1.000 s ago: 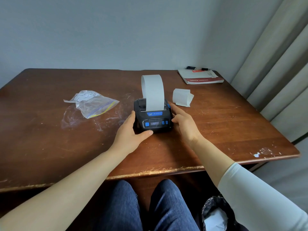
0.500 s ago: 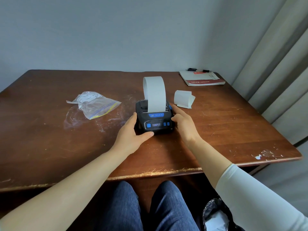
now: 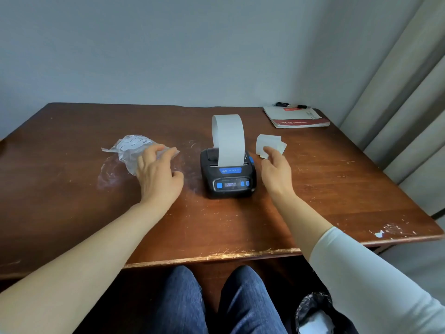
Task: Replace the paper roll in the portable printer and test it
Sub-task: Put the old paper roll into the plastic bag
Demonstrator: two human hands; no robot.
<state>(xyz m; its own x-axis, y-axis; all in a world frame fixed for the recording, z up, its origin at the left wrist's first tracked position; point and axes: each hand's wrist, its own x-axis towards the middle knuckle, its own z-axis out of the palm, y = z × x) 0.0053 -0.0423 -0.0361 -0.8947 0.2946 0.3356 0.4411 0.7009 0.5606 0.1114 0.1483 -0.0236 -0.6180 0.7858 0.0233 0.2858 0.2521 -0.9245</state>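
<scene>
Printer (image 3: pixel 228 175) mid-table, strip (image 3: pixel 228 138) arching up. Left hand (image 3: pixel 157 175) spread, fingertips on bag (image 3: pixel 131 148). Right hand (image 3: pixel 275 171) loosely spread, fingertips at slip (image 3: pixel 268 143).

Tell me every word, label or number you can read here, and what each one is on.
"OFFICE": on the red strip of the booklet at the far right corner of the table; the smaller words beside it are too blurred to read.
Printer blue label and lit screen: marks and digits show, too small to read.
Plastic bag: print unreadable.

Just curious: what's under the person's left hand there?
The left hand is over a clear plastic bag on the table. The bag's near end is covered; its contents are unclear.
</scene>
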